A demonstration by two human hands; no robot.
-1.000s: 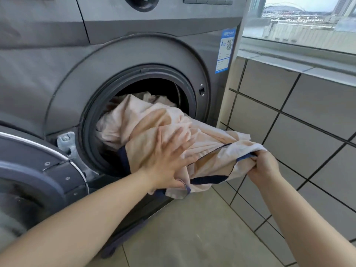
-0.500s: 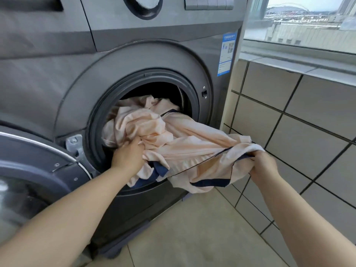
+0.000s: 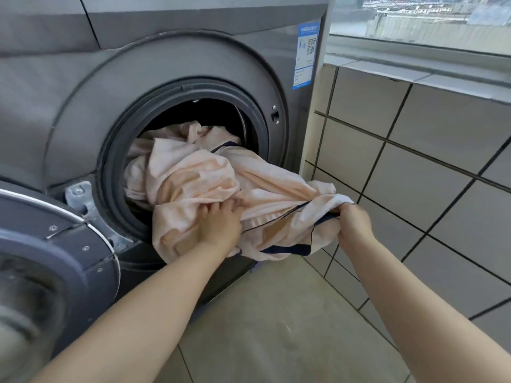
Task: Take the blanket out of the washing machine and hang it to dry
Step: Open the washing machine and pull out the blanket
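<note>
A laundry corner is shown, with a beige tiled floor [image 3: 276, 327], a wall [image 3: 414, 167] of grey tiles with dark joints on the right, and a window [image 3: 420, 20] above a pale ledge. The left and middle of the view are filled by a grey front-loading washing machine [image 3: 69, 78], on whose upper right corner a blue and white sticker [image 3: 305, 55] with a square code is fixed. The round door [image 3: 47, 261] is swung open at the lower left, held by a metal hinge [image 3: 80, 197] just beside the dark rubber ring of the opening.

A pale peach blanket [image 3: 188, 178] with a dark blue border is seen half out of the drum. Part of it is bunched inside the opening, and the rest is draped over the lower rim and hangs in front of the machine, above the floor. One stretch of it is drawn out to the right, towards the tiled wall.

The left hand [image 3: 221, 225] is laid on the bulk of the cloth just in front of the opening, its fingers curled into the folds so that a bunch of fabric is gripped. The right hand [image 3: 352, 219] is closed round a gathered edge of the blanket at the far right, where the blue border is pinched in the fist. Both bare forearms are stretched forward from the bottom of the view.
</note>
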